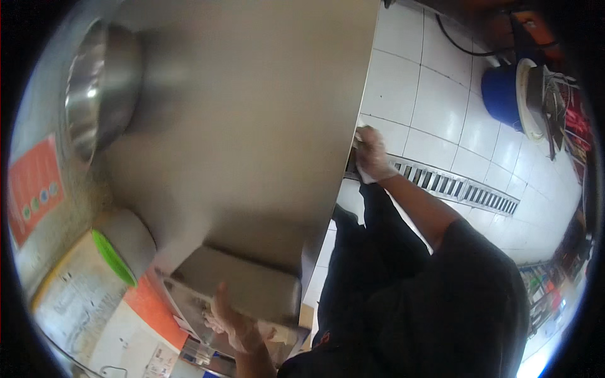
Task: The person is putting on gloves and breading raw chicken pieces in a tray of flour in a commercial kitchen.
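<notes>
A broad stainless-steel worktop (255,118) lies before me. My right hand (371,153), in a clear disposable glove, is at the worktop's edge over the tiled floor; its fingers are curled around something pale whose kind I cannot make out. My left hand (231,321), also in a clear glove, is above a deep rectangular metal container (241,279) at the lower part of the view. Its fingers are partly spread, with pale bits near or on them; whether it holds anything is unclear. The container's inside is partly hidden by this hand.
A large steel bowl (113,85) and a white tub with a green rim (137,245) stand along the worktop's far side. A floor drain grate (439,182) crosses the white tiles (439,104). A blue bucket (501,97) with a tray and utensils on top stands at the upper right.
</notes>
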Motion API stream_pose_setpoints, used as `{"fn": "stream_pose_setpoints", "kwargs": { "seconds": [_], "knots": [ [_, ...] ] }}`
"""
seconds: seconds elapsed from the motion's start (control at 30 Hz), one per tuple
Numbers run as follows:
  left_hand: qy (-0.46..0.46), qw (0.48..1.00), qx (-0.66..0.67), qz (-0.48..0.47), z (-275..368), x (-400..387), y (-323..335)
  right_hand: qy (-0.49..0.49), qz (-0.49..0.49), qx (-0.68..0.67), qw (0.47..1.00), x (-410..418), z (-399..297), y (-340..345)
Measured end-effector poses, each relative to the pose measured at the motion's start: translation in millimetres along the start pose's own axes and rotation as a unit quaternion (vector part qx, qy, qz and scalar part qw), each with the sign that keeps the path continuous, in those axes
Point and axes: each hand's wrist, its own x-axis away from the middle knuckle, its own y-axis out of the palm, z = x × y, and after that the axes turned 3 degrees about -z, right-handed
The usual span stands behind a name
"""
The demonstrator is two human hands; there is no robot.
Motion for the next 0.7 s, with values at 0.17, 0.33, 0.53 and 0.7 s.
{"fn": "stream_pose_setpoints", "kwargs": {
  "seconds": [0.17,0.33,0.53,0.7],
  "knots": [
    [-0.324,0.811,0.464,-0.148,-7.4,-43.3,27.1,-0.045,-0.102,0.358,0.927,40.0,-169.1,-96.3],
    [-0.006,0.918,0.389,-0.071,10.0,-16.3,-18.9,-0.257,-0.190,0.376,0.870,96.8,-307.5,-131.0],
    [0.135,0.956,0.246,0.082,41.4,25.0,-149.4,-0.291,-0.231,0.229,0.900,127.4,-498.0,-65.8],
    [0.357,0.926,0.033,0.118,85.3,12.6,-254.1,-0.412,-0.397,0.106,0.813,125.0,-551.9,-8.8]
  ]
}}
